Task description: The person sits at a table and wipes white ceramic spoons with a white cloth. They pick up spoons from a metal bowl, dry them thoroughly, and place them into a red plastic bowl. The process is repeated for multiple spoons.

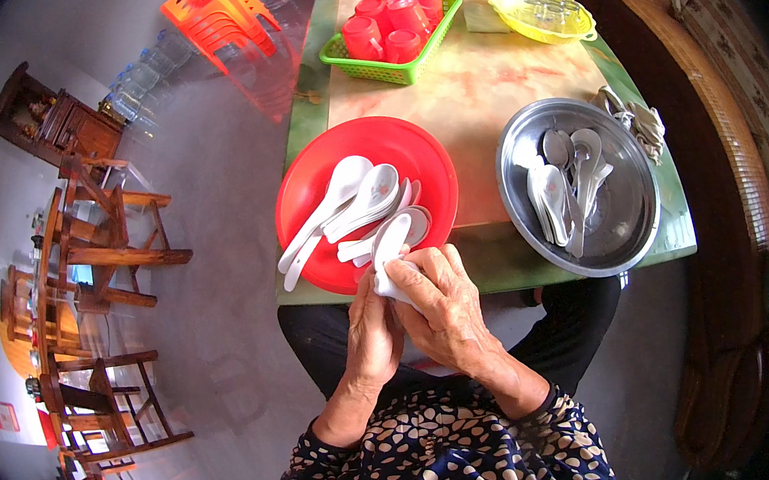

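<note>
Both my hands meet at the near edge of a red basin (pixel 412 140), closed around a white soup spoon (pixel 391 239). Its bowl points away from me. My left hand (pixel 373 338) grips it from the left, and my right hand (pixel 444 308) wraps over it with fingers bent. Something white also shows between the fingers; whether it is the handle or a cloth is unclear. Several white soup spoons (pixel 371 200) lie in the red basin, some stacked, with two handles over its left rim. To the right, a metal basin (pixel 629 207) contains white spoons (pixel 547 201) and a metal spoon (pixel 557 146).
Farther back on the table (pixel 481 92) stand a green basket (pixel 401 74) of red mugs (pixel 408 17) and a yellow basket (pixel 541 17). A crumpled pale cloth (pixel 644 130) lies by the right edge. Wooden chairs (pixel 116 238) and stacked orange stools (pixel 220 20) are to the left.
</note>
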The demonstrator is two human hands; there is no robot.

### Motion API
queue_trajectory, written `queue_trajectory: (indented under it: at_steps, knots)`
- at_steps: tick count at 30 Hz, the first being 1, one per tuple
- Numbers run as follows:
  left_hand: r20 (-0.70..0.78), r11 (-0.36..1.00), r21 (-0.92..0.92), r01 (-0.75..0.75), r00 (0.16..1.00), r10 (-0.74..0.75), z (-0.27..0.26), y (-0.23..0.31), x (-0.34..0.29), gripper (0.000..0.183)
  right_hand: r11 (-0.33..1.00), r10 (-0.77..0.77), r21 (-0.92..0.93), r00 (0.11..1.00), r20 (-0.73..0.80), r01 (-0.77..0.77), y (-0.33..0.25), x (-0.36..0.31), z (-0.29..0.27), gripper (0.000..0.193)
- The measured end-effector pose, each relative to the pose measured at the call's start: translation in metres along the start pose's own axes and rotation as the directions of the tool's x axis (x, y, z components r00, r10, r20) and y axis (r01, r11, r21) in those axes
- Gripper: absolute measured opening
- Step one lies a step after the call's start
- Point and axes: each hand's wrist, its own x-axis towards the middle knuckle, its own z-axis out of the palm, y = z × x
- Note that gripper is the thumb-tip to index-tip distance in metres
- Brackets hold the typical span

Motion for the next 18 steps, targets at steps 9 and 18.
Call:
queue_trajectory:
  at_steps: [9,18]
  knots:
    - [-0.059,0.999,-0.009,-0.031,0.998,0.031,-0.007,0.01,0.009,0.043,0.994,-0.098,-0.03,0.987,0.129,0.103,-0.001,-0.012,-0.001,0.037]
    - [0.112,0.404,0.879,-0.252,0.934,0.34,-0.041,0.059,0.033,0.015,0.91,0.128,0.317,0.908,0.4,-0.268,0.02,-0.042,-0.024,0.029]
